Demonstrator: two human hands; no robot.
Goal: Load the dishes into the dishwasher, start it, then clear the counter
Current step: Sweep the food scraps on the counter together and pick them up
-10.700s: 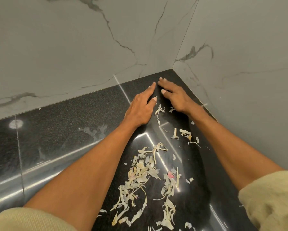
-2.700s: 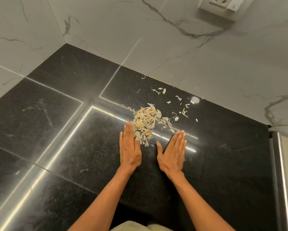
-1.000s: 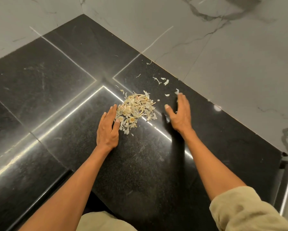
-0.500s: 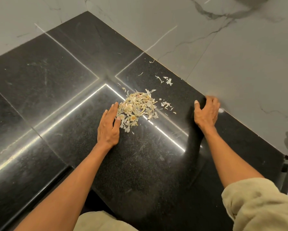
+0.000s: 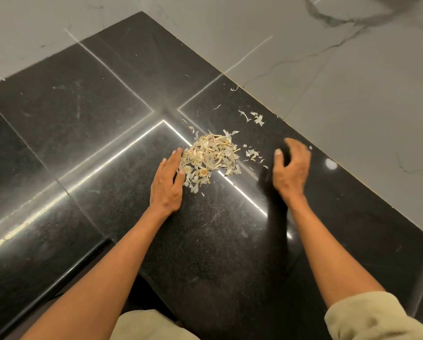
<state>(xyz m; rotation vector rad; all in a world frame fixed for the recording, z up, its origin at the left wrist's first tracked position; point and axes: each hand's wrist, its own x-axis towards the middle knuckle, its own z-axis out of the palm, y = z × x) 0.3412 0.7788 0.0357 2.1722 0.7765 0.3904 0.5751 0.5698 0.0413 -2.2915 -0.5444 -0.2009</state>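
Left hand (image 5: 167, 182) lies flat, fingers straight, against the peel pile (image 5: 210, 159) mid-counter (image 5: 83, 119); right hand (image 5: 291, 170), fingers loosely curled, holds nothing.

Both bare forearms reach forward; the left hand (image 5: 167, 182) lies flat, fingers straight and together (palm down), while the right hand (image 5: 291, 168) is raised slightly, fingers loosely curled, holding nothing

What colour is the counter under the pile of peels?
Black with fine pale speckles, glossy; the counter shows best in the head view, around the peels.
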